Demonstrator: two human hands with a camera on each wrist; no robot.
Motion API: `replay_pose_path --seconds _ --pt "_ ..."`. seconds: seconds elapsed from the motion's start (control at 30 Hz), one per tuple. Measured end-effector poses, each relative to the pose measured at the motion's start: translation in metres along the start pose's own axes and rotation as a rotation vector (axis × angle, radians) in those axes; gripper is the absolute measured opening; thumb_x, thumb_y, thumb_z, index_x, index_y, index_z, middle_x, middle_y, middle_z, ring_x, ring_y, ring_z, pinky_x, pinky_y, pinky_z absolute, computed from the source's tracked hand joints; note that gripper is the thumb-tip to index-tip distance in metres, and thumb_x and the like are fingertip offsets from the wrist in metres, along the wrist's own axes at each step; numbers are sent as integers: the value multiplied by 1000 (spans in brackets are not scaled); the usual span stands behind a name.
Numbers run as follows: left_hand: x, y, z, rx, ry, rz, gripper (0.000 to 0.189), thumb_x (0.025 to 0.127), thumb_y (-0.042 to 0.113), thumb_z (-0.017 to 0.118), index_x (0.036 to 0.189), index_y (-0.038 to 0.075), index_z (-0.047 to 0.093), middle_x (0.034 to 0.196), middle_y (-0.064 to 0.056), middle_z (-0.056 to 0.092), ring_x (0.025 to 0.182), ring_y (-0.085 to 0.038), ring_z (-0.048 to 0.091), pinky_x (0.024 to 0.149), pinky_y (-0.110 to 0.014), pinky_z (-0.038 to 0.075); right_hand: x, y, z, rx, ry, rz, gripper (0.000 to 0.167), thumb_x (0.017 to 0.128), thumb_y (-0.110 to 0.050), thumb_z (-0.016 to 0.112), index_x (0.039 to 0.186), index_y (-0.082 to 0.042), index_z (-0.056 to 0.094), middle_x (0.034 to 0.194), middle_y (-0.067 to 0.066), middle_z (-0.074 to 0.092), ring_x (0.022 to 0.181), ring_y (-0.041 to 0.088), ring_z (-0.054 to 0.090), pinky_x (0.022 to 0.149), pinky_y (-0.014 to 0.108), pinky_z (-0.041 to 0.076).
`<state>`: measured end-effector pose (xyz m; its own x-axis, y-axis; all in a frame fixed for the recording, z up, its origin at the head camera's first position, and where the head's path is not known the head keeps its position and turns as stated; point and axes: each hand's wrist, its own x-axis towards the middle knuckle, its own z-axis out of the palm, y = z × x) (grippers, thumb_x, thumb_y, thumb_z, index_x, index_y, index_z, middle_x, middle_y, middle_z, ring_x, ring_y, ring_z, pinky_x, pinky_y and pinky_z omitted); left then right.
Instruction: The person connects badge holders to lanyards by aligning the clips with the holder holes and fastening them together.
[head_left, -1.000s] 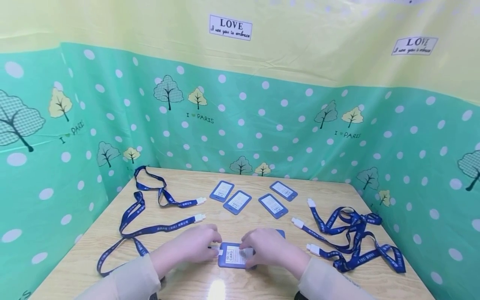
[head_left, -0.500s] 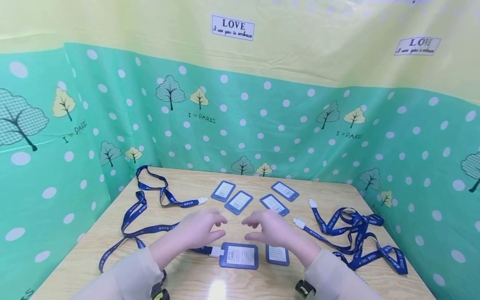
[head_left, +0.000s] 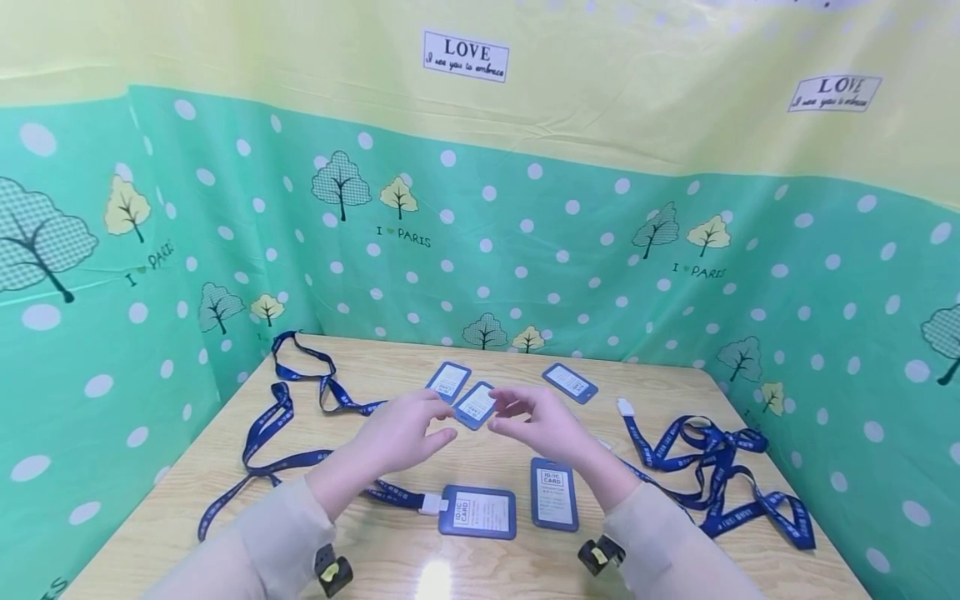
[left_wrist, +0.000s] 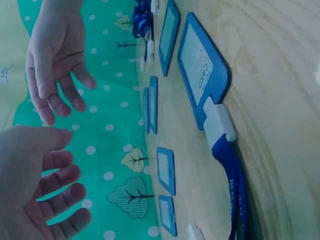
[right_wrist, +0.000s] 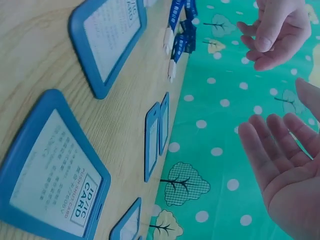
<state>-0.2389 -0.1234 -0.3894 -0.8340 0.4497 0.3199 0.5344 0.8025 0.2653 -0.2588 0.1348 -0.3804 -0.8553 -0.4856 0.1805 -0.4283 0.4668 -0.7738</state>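
My left hand (head_left: 405, 429) and right hand (head_left: 543, 421) hover over the middle of the table, facing each other, fingers relaxed and nothing held. Below them lies a blue badge holder (head_left: 483, 512) with a white ID/IC card face; the white clip (left_wrist: 220, 122) of a dark blue lanyard (left_wrist: 232, 175) sits at its end. To its right, a second badge holder (head_left: 554, 493) lies flat with no lanyard on it. In the right wrist view, my right palm (right_wrist: 285, 175) is turned up toward the camera, its fingers spread slightly.
Toward the back lie more badge holders (head_left: 448, 380) (head_left: 569, 382), one partly behind the hands. Looped blue lanyards (head_left: 262, 425) lie at the left, and a tangle of lanyards (head_left: 708, 458) with white clips at the right. A green dotted curtain (head_left: 495, 250) encloses the table.
Both hands have let go of the badge holder with the lanyard clip, lifted up and moved away from it toward the back. The badge holders stay where they were.
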Motion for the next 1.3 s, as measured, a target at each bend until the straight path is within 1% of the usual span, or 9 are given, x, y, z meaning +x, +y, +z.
replay_pose_path --seconds 0.1,0.27,0.47,0.63,0.8,1.03,1.1,1.2,1.3 --pt "4 -1 -3 3 22 -2 30 93 38 74 116 18 76 110 3 70 98 -15 68 83 -34 58 3 1 -1 66 19 20 45 94 -30 76 134 -14 64 118 2 70 113 24 66 88 39 59" --pt "10 -4 -8 2 30 -19 31 93 37 74 116 16 75 111 1 70 98 -19 69 83 -37 59 9 2 -3 144 39 31 44 94 -30 76 134 -17 65 122 -1 68 110 21 68 86 36 60" --pt "15 -10 -12 18 22 -51 33 94 39 73 118 16 75 127 -9 68 115 -29 66 95 -49 55 17 4 -1 256 49 65 46 94 -31 76 135 -14 64 121 3 67 104 21 69 84 35 60" --pt "16 -15 -15 8 -2 -100 38 94 40 72 122 14 73 119 -4 69 106 -24 68 89 -45 58 25 6 2 341 63 86 44 94 -29 76 133 -12 65 123 6 67 107 23 68 85 40 60" --pt "18 -20 -16 10 -5 -135 37 95 40 72 121 15 74 118 -3 69 105 -24 68 87 -45 58 31 9 7 426 66 98 43 95 -29 74 132 -10 64 129 10 65 114 25 65 89 44 59" --pt "22 -29 -13 8 -15 -155 34 95 39 72 118 14 74 112 -2 69 100 -23 69 84 -43 59 36 19 15 525 44 139 43 98 -28 71 135 -8 62 137 22 56 115 26 64 91 43 58" --pt "22 -33 -12 15 -24 -158 33 95 39 72 117 14 75 111 -1 69 98 -22 69 83 -42 59 37 20 17 548 43 146 44 98 -27 70 136 -6 61 138 24 55 115 28 64 94 46 57" --pt "22 -39 -11 30 -38 -161 34 95 38 71 117 13 74 114 -4 69 101 -24 68 83 -43 59 40 20 17 570 47 165 45 98 -28 70 136 -6 60 136 21 56 116 29 64 95 48 56" --pt "22 -44 -10 36 -53 -170 35 96 38 71 120 13 73 122 -8 68 112 -29 66 90 -47 57 43 22 18 589 56 187 45 97 -28 71 135 -7 60 134 17 58 117 29 63 94 46 56"
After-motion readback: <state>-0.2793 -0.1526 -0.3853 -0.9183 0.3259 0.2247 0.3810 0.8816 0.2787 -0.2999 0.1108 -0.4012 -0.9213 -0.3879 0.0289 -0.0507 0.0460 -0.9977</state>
